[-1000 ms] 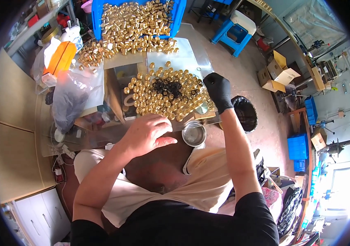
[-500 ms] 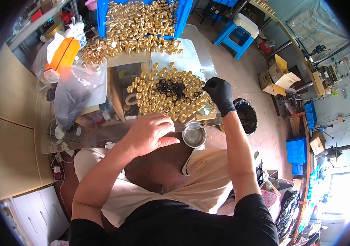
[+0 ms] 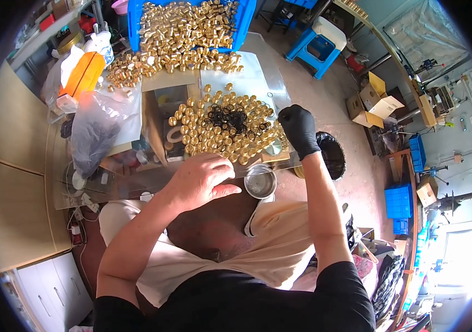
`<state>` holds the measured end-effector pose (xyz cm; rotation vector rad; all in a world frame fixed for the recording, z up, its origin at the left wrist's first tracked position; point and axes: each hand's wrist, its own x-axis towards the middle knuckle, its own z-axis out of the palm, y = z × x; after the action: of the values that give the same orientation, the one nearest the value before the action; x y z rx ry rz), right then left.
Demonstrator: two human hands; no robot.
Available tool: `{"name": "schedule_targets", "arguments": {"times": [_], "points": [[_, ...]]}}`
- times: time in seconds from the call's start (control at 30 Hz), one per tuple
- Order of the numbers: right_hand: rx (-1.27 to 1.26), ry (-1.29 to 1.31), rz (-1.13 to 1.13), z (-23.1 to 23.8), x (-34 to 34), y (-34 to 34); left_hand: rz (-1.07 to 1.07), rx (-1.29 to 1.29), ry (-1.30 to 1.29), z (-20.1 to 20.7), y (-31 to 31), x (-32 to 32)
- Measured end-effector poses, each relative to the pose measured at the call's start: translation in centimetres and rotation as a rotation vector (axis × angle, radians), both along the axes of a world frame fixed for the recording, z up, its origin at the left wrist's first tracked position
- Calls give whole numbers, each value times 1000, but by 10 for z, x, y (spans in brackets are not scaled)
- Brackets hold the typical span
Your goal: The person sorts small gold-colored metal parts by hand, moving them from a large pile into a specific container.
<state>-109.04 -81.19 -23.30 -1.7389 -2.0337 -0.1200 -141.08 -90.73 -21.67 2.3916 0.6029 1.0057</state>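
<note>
Virtually unchanged over the last second: left hand (image 3: 202, 180), thumb apart, at the surface's (image 3: 120, 185) near edge; gloved right hand (image 3: 298, 130), curled, contents undeterminable, beside brass pieces (image 3: 194, 138) with black rings (image 3: 230, 119) heaped among them. Progress seems paused.

Glaring white light enters by the window (image 3: 468, 255) at lower right, overexposing that corner and brightening the cream trousers (image 3: 283, 224), while the space between their legs lies dark. The gold-coloured metal caps (image 3: 191, 27) throw sharp glints; the black rings (image 3: 230, 119) partly merge into a dark patch. Fisheye curvature bends outer edges toward a black, blue-fringed rim.
</note>
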Motion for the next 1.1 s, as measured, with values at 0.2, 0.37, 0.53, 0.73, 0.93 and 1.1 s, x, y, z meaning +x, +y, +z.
{"name": "schedule_targets", "arguments": {"times": [0.2,0.37,0.53,0.73,0.93,1.1], "points": [[-61,-257,-3,-10,1,2,-24,-16,13,1,0,2],[-192,-88,-34,12,7,0,-14,-37,19,-1,0,-1],[-78,292,111,-2,0,20,-3,-44,108,-2,1,-5],[-119,250,106,-12,3,28,12,-49,61,-2,1,-3],[-174,233,5,-5,-6,29,-5,-23,60,-2,1,-3],[-173,206,-27,-8,-2,33,24,-26,106,-1,1,-4]]}}
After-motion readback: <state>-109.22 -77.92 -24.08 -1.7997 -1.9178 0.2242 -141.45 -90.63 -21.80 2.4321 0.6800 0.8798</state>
